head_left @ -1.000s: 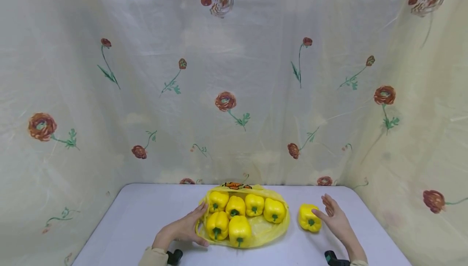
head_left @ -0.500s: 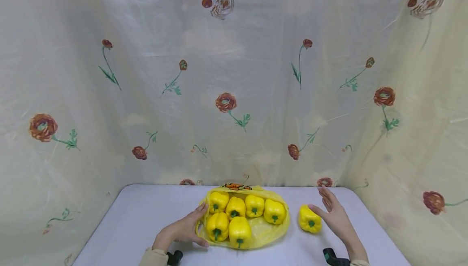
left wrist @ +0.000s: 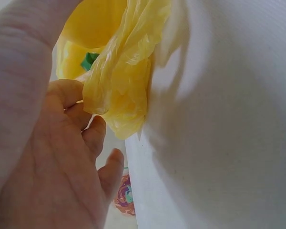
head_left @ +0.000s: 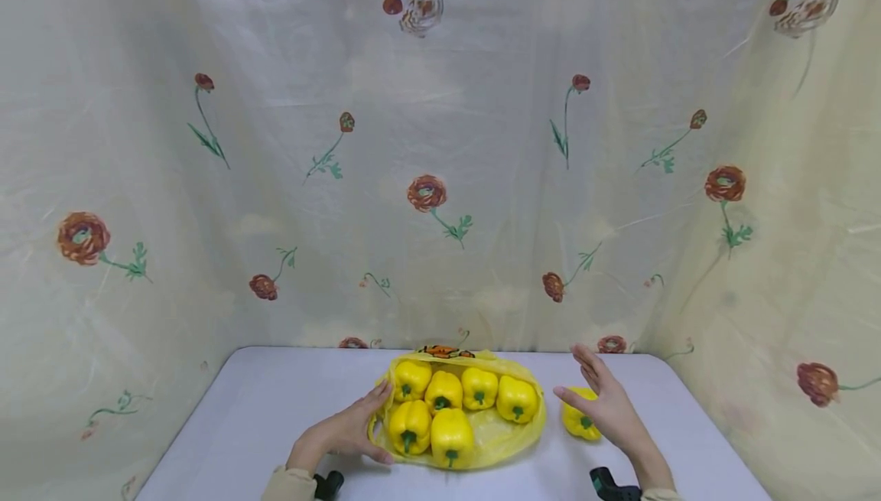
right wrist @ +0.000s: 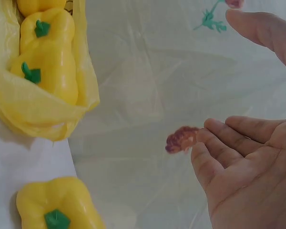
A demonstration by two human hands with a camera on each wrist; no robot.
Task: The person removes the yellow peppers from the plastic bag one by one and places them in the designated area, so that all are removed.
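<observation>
A thin yellow plastic bag (head_left: 501, 440) lies with its mouth toward me and several yellow bell peppers (head_left: 451, 434) inside, green stems facing forward. My left hand (head_left: 349, 426) is spread at the bag's left edge, thumb low at the front and fingers farther back. In the left wrist view, its fingertips (left wrist: 69, 88) touch the crumpled film of the rim. A single yellow bell pepper (head_left: 575, 422) sits outside, right of the bag. My right hand (head_left: 611, 413) hovers above it, fingers extended, thumb apart, palm bare, and partly covers it in the head view.
Everything rests on a white table (head_left: 275, 386). Behind and at both sides hangs a pale curtain (head_left: 495, 256) printed with flowers. An orange and black print (head_left: 446, 351) shows on the bag's far edge. Dark camera mounts (head_left: 612, 486) sit at both wrists.
My right hand has moved left and a little up, from the right of the loose pepper to over it. The left hand, bag and peppers stay put.
</observation>
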